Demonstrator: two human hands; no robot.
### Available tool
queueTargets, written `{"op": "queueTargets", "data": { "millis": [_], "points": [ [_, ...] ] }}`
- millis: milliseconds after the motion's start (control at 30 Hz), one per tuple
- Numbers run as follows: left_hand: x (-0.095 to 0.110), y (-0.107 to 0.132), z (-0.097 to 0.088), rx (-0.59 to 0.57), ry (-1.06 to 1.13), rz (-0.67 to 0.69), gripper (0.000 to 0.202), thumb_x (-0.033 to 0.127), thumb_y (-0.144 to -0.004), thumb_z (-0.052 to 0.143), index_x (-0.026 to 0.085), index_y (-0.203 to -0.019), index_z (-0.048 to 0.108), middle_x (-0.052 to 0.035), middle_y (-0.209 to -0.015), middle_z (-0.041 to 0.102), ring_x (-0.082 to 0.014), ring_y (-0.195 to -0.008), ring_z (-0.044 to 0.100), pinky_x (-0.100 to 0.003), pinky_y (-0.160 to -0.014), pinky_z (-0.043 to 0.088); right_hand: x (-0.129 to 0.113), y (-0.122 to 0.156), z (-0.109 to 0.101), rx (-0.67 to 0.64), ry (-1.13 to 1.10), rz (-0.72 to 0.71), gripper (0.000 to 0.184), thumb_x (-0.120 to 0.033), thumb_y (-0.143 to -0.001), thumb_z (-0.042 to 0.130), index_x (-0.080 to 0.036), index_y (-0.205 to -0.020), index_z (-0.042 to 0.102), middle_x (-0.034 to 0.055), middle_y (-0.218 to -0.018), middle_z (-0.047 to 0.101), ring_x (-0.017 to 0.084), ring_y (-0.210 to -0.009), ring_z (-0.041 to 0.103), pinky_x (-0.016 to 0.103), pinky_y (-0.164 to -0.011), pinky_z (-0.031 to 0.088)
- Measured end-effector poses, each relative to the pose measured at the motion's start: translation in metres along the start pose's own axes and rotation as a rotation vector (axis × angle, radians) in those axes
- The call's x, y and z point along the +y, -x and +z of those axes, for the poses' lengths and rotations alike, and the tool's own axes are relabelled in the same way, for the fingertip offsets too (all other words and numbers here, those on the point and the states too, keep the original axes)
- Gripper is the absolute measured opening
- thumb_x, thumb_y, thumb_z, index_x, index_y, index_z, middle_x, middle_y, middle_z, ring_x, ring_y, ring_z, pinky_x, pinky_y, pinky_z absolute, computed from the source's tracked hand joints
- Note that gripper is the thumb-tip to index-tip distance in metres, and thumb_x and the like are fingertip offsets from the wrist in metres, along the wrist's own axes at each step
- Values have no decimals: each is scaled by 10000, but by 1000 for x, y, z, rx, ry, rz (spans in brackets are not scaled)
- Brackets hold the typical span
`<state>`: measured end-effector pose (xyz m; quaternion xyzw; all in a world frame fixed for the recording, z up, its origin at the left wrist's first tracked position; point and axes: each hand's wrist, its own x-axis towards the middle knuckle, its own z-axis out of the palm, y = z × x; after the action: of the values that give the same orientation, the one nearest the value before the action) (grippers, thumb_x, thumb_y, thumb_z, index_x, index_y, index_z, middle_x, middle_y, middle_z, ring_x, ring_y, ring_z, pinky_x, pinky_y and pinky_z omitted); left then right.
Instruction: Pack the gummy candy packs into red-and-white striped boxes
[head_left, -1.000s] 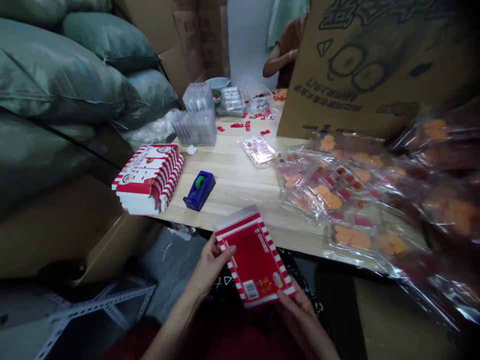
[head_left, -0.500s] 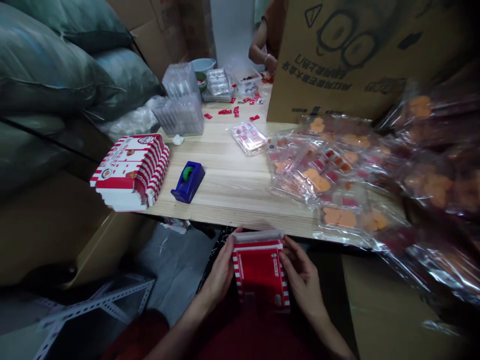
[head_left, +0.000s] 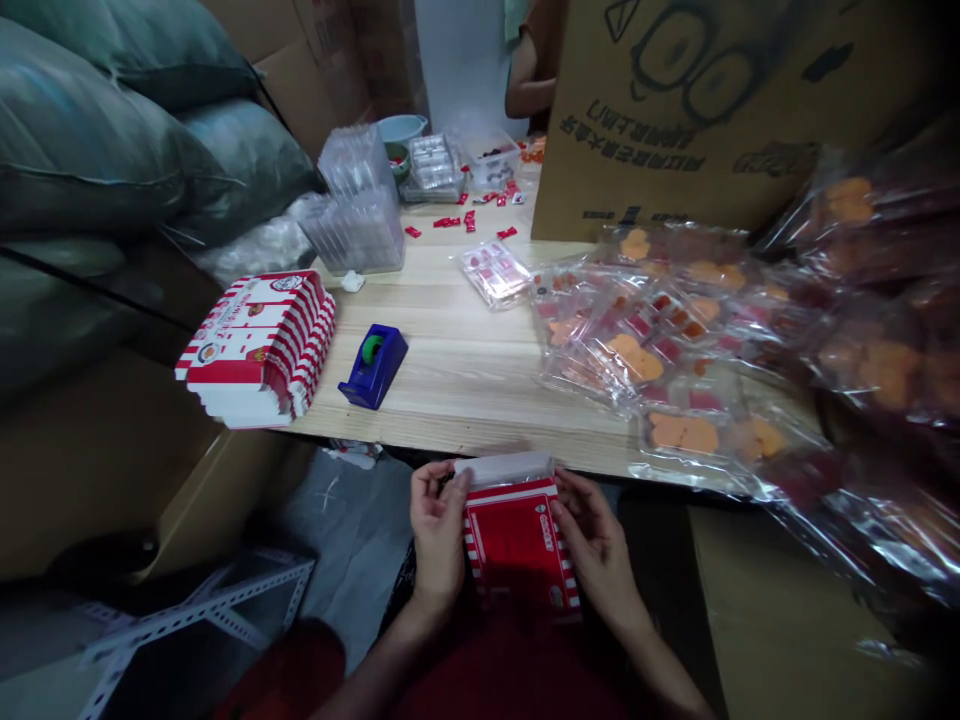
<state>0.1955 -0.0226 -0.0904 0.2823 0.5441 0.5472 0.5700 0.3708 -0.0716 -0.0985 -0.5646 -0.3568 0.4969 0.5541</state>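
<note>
Below the table's front edge I hold a red and white striped cardboard box [head_left: 514, 545] between both hands. Its white top flap stands up at the end facing the table, and a bit of clear plastic shows at the opening. My left hand [head_left: 439, 525] grips the upper left corner, thumb on the front near the flap and fingers curled behind. On the right edge, my right hand [head_left: 596, 535] is closed with its thumb along the front and fingers around the side. The box's lower end fades into shadow against my dark red clothing.
A stack of flat striped boxes [head_left: 255, 345] and a blue tape dispenser [head_left: 373, 366] stand on the table [head_left: 457, 370] at left. Clear plastic trays [head_left: 356, 200] are behind them. Bagged orange pieces [head_left: 634, 355] pile up at right before a large carton [head_left: 675, 130]. Another person's arm [head_left: 529, 85] shows beyond.
My left hand has shifted up to the box's top left corner, its fingers now bent there. The flap tilts further back. The other person's hand has gone behind the carton.
</note>
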Motion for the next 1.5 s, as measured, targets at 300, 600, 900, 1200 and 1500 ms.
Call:
{"op": "queueTargets", "data": {
  "millis": [300, 600, 900, 1200, 1500],
  "points": [
    [-17, -10, -7, 24, -87, 167, 343, 334, -839, 805, 262, -1041, 536, -31, -1211, 696, -158, -947, 705, -271, -833, 548, 8, -2, 2, -64, -11, -4, 370, -363, -994, 641, -389, -1361, 599, 36, -1401, 643, 239, -1249, 620, 413, -1068, 498],
    [13, -31, 1, -116, -248, 158, 213, 394, -831, 792, 189, -865, 744, -9, -796, 735, -166, -742, 652, -272, -730, 506, -8, -22, 5, 10, -47, -126, 379, -333, -936, 724, -343, -1306, 641, 49, -1367, 676, 257, -1256, 640, 430, -1098, 487],
    [6, -22, -5, -239, -227, -5, 275, 413, -836, 794, 191, -789, 638, 43, -672, 617, -109, -609, 525, -217, -610, 407, 0, 1, -6, 0, -137, 93, 413, -431, -937, 704, -349, -1334, 628, 56, -1315, 717, 270, -1175, 693, 453, -1047, 529],
    [26, -62, 18, -554, -285, -217, 327, 429, -788, 814, 163, -749, 629, 13, -686, 611, -122, -600, 543, -228, -595, 404, -11, -17, -16, -160, -48, -24, 366, -368, -935, 709, -329, -1295, 655, 48, -1270, 691, 237, -1138, 680, 403, -1051, 507],
    [17, -48, 14, -449, -204, -57, 307, 451, -882, 742, 215, -1063, 667, -41, -1063, 702, -178, -926, 667, -286, -856, 512, -13, -36, -29, -9, -71, 118, 321, -496, -798, 823, -265, -959, 668, 5, -788, 710, 201, -706, 668, 304, -652, 529]
  ]
}}
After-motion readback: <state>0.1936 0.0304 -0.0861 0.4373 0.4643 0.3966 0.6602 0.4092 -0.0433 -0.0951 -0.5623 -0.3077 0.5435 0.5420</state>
